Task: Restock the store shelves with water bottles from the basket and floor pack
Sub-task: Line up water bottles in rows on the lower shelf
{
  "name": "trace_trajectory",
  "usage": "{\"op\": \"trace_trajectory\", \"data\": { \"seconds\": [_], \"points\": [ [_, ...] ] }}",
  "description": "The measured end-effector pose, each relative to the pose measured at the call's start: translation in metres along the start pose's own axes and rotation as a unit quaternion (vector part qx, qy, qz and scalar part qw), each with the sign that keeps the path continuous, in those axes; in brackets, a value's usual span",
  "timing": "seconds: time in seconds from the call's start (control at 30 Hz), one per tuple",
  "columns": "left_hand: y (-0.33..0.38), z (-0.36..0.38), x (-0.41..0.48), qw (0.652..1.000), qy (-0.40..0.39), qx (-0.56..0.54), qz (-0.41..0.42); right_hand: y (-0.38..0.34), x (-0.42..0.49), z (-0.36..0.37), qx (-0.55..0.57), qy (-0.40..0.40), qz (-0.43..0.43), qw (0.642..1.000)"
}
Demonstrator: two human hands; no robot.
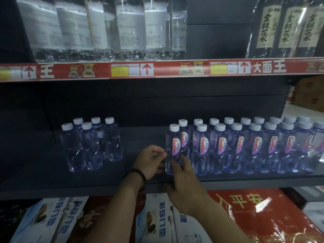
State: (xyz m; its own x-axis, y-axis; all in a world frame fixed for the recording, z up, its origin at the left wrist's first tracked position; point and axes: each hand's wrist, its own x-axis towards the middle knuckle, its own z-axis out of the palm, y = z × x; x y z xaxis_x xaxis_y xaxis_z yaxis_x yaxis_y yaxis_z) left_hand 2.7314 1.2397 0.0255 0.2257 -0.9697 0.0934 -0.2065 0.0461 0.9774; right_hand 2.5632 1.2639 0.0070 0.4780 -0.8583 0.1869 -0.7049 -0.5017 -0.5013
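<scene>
A small clear water bottle (174, 146) with a white cap and a red and purple label stands upright on the dark middle shelf (136, 179), at the left end of a long double row of like bottles (249, 146). My left hand (149, 160) grips its lower left side with curled fingers. My right hand (184, 183) touches its lower front, fingers on the base. Several more bottles (91, 144) stand in a separate cluster further left, labels turned away.
A gap of bare shelf lies between the left cluster and the row. Above, a red price strip (157, 69) edges a shelf of tall clear bottles (105, 28) and dark-labelled ones (287, 27). Below lie boxed goods (52, 220) and a red pack (259, 211).
</scene>
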Motion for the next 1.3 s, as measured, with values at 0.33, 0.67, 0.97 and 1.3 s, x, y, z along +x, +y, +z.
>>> {"op": "trace_trajectory", "data": {
  "seconds": [0.33,0.67,0.97,1.3],
  "points": [
    [0.002,0.029,0.002,0.999,0.003,-0.036,0.019,0.018,-0.008,-0.009,0.005,0.037,-0.017,0.999],
    [-0.002,0.047,0.008,0.999,0.008,-0.045,0.019,0.013,-0.013,-0.018,-0.014,0.026,0.018,0.999],
    [-0.002,0.044,0.007,0.999,0.006,-0.028,0.015,0.003,-0.006,-0.024,-0.011,0.05,0.055,0.997],
    [-0.001,-0.027,-0.008,0.991,0.108,0.072,0.028,-0.032,0.037,0.002,0.153,0.063,-0.005,0.986]
  ]
}}
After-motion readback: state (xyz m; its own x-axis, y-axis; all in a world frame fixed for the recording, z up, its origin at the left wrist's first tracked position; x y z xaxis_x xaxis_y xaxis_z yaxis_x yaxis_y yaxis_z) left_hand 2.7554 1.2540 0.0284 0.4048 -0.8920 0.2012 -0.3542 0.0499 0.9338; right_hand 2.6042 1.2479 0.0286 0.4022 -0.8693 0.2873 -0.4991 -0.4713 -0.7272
